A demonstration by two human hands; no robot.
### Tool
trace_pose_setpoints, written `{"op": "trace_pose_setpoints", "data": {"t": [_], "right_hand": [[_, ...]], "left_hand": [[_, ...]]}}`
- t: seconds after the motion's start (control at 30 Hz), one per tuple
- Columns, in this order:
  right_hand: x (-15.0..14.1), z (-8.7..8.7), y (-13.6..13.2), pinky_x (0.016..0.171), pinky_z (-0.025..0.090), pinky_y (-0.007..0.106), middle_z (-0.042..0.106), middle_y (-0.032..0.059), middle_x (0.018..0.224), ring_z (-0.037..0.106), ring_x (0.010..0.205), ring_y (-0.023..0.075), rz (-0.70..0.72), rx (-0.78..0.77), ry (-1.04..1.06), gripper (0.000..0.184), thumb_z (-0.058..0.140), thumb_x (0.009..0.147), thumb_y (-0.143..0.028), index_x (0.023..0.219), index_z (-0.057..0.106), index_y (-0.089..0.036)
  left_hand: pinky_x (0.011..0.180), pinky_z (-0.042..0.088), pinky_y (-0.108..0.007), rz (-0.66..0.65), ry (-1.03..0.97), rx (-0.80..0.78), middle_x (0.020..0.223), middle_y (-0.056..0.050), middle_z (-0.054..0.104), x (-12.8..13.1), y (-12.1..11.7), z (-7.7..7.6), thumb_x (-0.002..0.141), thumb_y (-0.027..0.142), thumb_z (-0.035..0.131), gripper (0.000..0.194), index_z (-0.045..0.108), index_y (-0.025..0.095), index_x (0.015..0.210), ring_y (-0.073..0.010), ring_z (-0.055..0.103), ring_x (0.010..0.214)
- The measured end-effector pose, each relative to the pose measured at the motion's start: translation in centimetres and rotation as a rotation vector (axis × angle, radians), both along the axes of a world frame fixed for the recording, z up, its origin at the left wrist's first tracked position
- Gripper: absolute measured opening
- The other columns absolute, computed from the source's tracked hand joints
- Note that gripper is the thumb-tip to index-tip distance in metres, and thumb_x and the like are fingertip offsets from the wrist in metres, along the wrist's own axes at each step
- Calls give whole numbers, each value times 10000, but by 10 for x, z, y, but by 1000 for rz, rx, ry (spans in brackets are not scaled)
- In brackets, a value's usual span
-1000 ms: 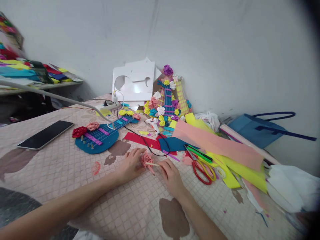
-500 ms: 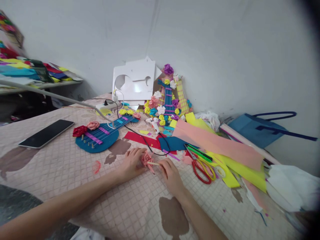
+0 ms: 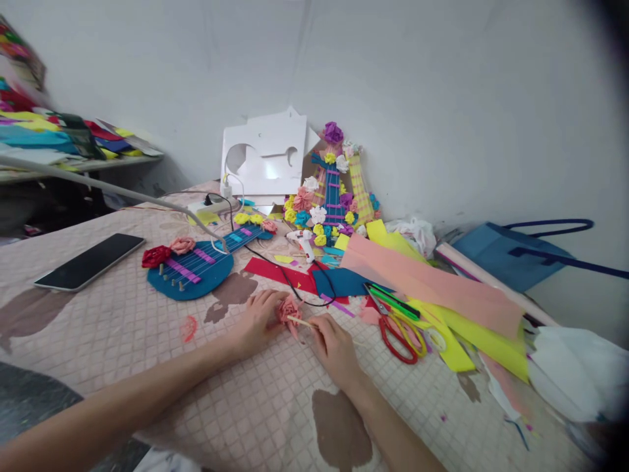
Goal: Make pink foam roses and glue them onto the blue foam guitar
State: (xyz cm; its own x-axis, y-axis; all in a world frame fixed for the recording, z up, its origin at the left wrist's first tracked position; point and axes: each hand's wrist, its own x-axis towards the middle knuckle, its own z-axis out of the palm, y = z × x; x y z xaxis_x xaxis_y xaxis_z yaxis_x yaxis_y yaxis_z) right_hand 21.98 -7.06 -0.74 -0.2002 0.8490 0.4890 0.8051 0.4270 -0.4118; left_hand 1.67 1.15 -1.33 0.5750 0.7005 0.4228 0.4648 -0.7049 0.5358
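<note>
Near the middle of the table, my left hand (image 3: 263, 319) is closed on a pink paper flower (image 3: 289, 311), its fingers at the flower's left side. My right hand (image 3: 331, 341) pinches a thin pale stick (image 3: 303, 321), whose left end touches the petals. Beyond my hands lies a blue toy guitar (image 3: 201, 265) with strings, purple strips and paper flowers on it. A white hot glue gun (image 3: 303, 242) stands behind the flower, its black cord looping toward my hands.
To the right lie red-handled scissors (image 3: 398, 341), a green cutter (image 3: 393, 301) and pink and yellow paper strips (image 3: 442, 282). A phone (image 3: 91, 262) is at the left. Decorated guitars (image 3: 334, 190) and white cut-out boards (image 3: 265, 157) lean on the wall. A lamp arm (image 3: 113, 188) crosses the left side.
My right hand has shifted slightly, and the stick now slants more, its left end higher against the flower. The left hand stays on the flower. The view has moved a little.
</note>
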Motion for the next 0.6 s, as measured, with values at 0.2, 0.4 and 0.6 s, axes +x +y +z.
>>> {"op": "trace_pose_setpoints", "data": {"t": [0.2, 0.4, 0.6], "right_hand": [[1, 0, -1, 762, 481, 313, 584, 65, 918, 568, 859, 193, 22, -20, 34, 169, 399, 930, -140, 975, 549, -202], [1, -1, 0, 763, 482, 312, 579, 59, 919, 563, 856, 188, 23, -30, 32, 162, 409, 923, -129, 963, 548, -201], [1, 0, -1, 750, 487, 296, 582, 58, 912, 577, 842, 184, 14, -22, 27, 168, 415, 913, -127, 963, 554, -206]], "left_hand": [[963, 395, -409, -54, -51, 32, 1208, -96, 531, 0, 2, 1, 780, 156, 611, 486, 423, 197, 1227, -249, 476, 1130], [956, 418, -418, -61, -58, -2, 1203, -103, 527, 1, 1, 5, 777, 153, 614, 479, 438, 195, 1221, -250, 489, 1122], [957, 431, -427, -80, -88, -15, 1219, -107, 509, 1, 0, 6, 748, 212, 661, 525, 438, 220, 1223, -260, 500, 1123]]}}
